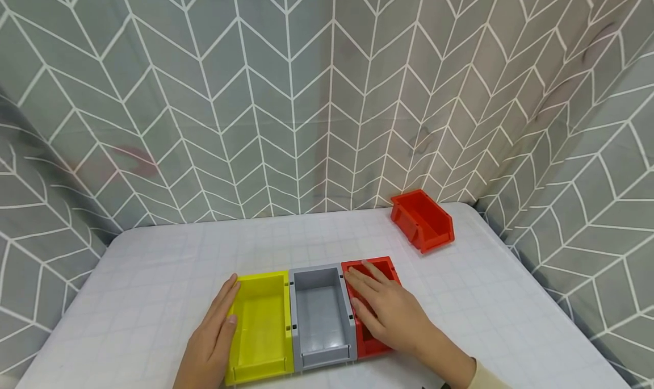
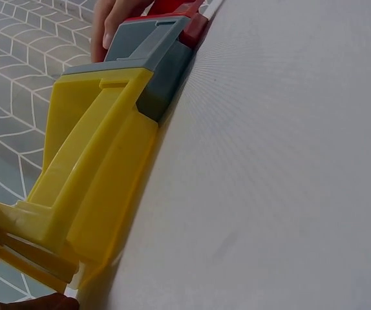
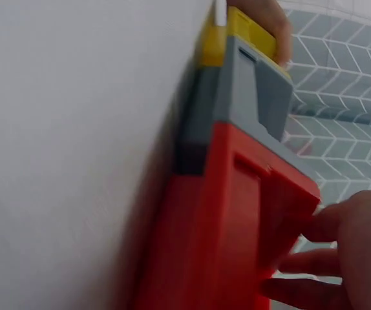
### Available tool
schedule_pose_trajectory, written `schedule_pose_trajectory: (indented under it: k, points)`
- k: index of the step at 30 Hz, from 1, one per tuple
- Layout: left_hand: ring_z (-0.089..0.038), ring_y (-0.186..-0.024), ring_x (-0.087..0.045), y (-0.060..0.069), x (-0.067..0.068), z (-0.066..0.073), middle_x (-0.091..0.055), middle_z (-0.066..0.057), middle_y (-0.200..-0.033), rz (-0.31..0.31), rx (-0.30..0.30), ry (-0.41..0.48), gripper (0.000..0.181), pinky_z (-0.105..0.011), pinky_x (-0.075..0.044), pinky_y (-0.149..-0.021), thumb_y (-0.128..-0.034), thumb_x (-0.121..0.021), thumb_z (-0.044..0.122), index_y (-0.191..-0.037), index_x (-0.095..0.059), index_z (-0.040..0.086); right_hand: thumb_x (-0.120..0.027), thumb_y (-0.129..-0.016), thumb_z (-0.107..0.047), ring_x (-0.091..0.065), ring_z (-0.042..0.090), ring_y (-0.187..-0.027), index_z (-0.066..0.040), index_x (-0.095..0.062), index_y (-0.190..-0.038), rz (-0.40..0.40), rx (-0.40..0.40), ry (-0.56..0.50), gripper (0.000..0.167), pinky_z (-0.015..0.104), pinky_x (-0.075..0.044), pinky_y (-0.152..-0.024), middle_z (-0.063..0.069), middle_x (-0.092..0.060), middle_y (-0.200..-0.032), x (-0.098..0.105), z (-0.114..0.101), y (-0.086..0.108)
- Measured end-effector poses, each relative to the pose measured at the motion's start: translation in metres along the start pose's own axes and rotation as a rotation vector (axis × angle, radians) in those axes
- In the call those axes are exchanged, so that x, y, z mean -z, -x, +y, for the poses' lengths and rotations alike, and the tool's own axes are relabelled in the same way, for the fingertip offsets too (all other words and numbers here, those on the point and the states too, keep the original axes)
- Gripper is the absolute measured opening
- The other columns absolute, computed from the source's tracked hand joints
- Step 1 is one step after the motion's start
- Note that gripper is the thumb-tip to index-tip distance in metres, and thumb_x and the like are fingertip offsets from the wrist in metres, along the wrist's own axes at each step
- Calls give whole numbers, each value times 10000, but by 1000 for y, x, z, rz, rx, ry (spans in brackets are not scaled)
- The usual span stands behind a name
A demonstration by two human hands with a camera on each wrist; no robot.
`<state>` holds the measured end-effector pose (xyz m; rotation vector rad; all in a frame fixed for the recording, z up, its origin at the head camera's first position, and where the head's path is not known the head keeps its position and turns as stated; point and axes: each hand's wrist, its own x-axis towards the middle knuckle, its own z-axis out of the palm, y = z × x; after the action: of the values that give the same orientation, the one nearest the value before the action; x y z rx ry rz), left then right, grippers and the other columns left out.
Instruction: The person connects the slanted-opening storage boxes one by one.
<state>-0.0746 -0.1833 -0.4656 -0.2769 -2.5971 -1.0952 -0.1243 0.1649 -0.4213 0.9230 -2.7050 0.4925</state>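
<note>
Three plastic bins stand side by side on the white table: a yellow bin (image 1: 260, 329), a grey bin (image 1: 321, 312) and a red bin (image 1: 372, 348). Along the outer left side of the yellow bin lies my left hand (image 1: 208, 338), its fingers extended and touching the wall. My right hand (image 1: 390, 312) reaches over the red bin with fingers spread and nearly straight, the fingertips by its rim on the grey bin's side. In the right wrist view, the fingers of the right hand (image 3: 347, 252) overlap the red bin's upper edge. The inside of the red bin is partly hidden by this hand.
Another red bin (image 1: 423, 221) sits apart at the table's back right. The table (image 1: 168, 270) has a white cover. Grey patterned curtains (image 1: 306, 122) hang behind it and along both sides.
</note>
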Motion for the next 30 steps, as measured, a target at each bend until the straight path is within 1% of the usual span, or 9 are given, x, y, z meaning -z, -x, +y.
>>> schedule_pose_trajectory:
  k: [2, 5, 10, 13, 16, 19, 22, 26, 30]
  points:
    - [-162, -1537, -242, 0, 0, 1, -221, 76, -1705, -1, 10, -2, 515, -40, -113, -1117, -1129, -439, 162, -1637, -348, 145, -635, -1029, -337, -406, 290, -1468, -134, -579, -1506, -6, -1, -10, 521, 552, -447, -1103, 23, -555, -1517, 4, 1, -2]
    - [-164, -1538, -241, 0, 1, 1, -217, 87, -1705, -3, 20, 2, 518, -38, -112, -1115, -1130, -437, 167, -1639, -344, 154, -675, -1006, -323, -473, 262, -1418, -133, -583, -1499, 5, -1, -40, 537, 532, -457, -1101, 21, -574, -1494, 11, 6, -3]
    - [-156, -1540, -233, 1, 1, 1, -204, 115, -1703, -4, 21, 11, 522, -44, -114, -1121, -1129, -440, 163, -1641, -341, 164, -732, -963, -237, -555, 273, -1325, -133, -560, -1510, 69, -2, -100, 583, 538, -519, -1031, 29, -595, -1456, 25, 25, -7]
    - [-154, -1539, -233, 1, 0, 0, -204, 117, -1703, -3, 20, 14, 523, -48, -117, -1125, -1128, -440, 157, -1641, -342, 171, -744, -948, -193, -564, 315, -1309, -110, -563, -1501, 109, -31, -128, 588, 570, -527, -1006, 73, -601, -1446, 34, 46, -14]
    - [-155, -1539, -234, 0, 0, -1, -203, 119, -1703, -2, 20, 19, 526, -53, -121, -1129, -1128, -437, 152, -1644, -338, 181, -744, -940, -158, -570, 357, -1299, -62, -567, -1489, 142, -69, -142, 584, 596, -530, -987, 124, -604, -1444, 42, 74, -24]
    - [-157, -1539, -235, 0, 0, 0, -203, 122, -1703, -4, 23, 19, 526, -51, -120, -1127, -1131, -434, 159, -1646, -332, 194, -736, -935, -113, -591, 393, -1244, -10, -576, -1462, 167, -101, -117, 561, 614, -551, -940, 177, -623, -1404, 49, 104, -33]
    - [-158, -1539, -237, 0, -1, 0, -204, 125, -1701, -7, 28, 19, 526, -49, -117, -1125, -1132, -432, 170, -1647, -330, 209, -719, -943, -89, -588, 416, -1198, 18, -579, -1443, 166, -150, -82, 531, 631, -568, -892, 210, -635, -1360, 54, 129, -40]
    - [-157, -1537, -242, 0, 0, 1, -208, 128, -1699, -7, 32, 15, 530, -48, -115, -1124, -1130, -437, 170, -1647, -330, 223, -681, -965, -103, -581, 454, -1154, 40, -563, -1441, 147, -222, -60, 510, 649, -575, -851, 253, -628, -1327, 61, 151, -46]
    - [-168, -1538, -245, 0, 0, 1, -210, 126, -1699, -10, 42, 17, 529, -42, -114, -1118, -1130, -439, 174, -1645, -333, 226, -658, -981, -123, -589, 487, -1112, 57, -533, -1453, 123, -285, -46, 520, 643, -584, -835, 294, -620, -1295, 65, 165, -49]
